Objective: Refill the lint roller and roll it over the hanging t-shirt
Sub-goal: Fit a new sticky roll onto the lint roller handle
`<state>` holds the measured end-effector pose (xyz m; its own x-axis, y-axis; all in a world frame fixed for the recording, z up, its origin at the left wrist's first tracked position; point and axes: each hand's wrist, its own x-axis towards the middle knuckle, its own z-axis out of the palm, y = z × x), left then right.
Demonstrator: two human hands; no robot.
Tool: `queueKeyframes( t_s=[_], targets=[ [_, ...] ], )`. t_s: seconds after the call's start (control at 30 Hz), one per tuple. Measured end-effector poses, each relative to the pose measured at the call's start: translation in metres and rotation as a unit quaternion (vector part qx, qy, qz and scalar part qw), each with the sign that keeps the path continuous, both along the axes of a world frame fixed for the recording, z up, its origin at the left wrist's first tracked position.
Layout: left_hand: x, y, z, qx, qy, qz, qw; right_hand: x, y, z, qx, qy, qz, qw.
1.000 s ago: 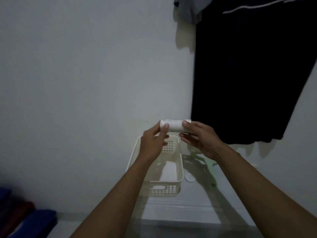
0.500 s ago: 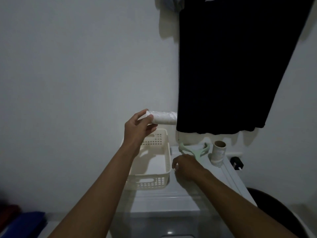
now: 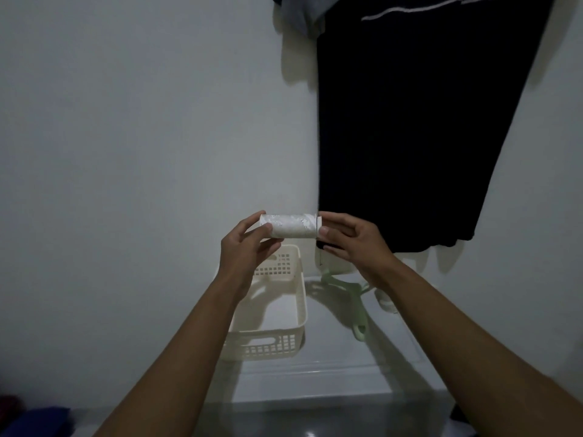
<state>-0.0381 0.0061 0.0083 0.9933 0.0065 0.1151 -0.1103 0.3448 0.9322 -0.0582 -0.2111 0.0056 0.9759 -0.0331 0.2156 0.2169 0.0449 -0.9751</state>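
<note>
A white lint roll refill (image 3: 291, 226) is held level in front of the wall, above the basket. My left hand (image 3: 247, 247) grips its left end with thumb and fingers. My right hand (image 3: 348, 239) pinches its right end. The pale green lint roller handle (image 3: 353, 302) lies on the white surface below my right wrist, partly hidden by it. A black t-shirt (image 3: 426, 121) hangs on the wall to the upper right, its lower hem just behind my right hand.
A cream plastic basket (image 3: 301, 298) stands on the white surface under my left hand. A light cylinder (image 3: 386, 302) peeks out behind my right forearm. A grey garment (image 3: 298, 14) hangs left of the t-shirt. Dark blue and red fabric (image 3: 34, 419) lies at the bottom left.
My right hand has risen from the surface near the green handle and taken the right end of the roll. The left hand kept holding the roll. The view shifted slightly.
</note>
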Motion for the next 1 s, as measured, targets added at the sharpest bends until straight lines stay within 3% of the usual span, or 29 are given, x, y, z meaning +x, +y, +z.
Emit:
queueKeyframes(
  t_s=[0.2, 0.37, 0.57, 0.83, 0.93, 1.0],
  targets=[
    [-0.003, -0.002, 0.005, 0.005, -0.017, -0.008, 1.0, -0.002, 0.002, 0.002, 0.009, -0.019, -0.024, 0.999],
    [-0.008, -0.01, 0.004, 0.002, -0.036, 0.023, 0.999, -0.012, 0.028, -0.004, -0.081, -0.069, -0.081, 0.991],
    [-0.012, -0.023, 0.003, -0.011, -0.051, 0.036, 0.998, -0.02, 0.056, -0.011, -0.089, -0.083, -0.12, 0.985],
    [-0.003, -0.019, 0.017, 0.029, -0.069, 0.039, 0.996, -0.016, 0.039, -0.013, -0.14, -0.1, -0.084, 0.982],
    [0.002, -0.02, 0.025, 0.048, -0.056, 0.047, 0.996, -0.016, 0.029, -0.025, -0.258, -0.076, -0.21, 0.94],
    [0.004, -0.021, 0.025, 0.059, -0.039, 0.046, 0.996, -0.014, 0.016, -0.041, -0.434, 0.046, -0.22, 0.873]
  ],
)
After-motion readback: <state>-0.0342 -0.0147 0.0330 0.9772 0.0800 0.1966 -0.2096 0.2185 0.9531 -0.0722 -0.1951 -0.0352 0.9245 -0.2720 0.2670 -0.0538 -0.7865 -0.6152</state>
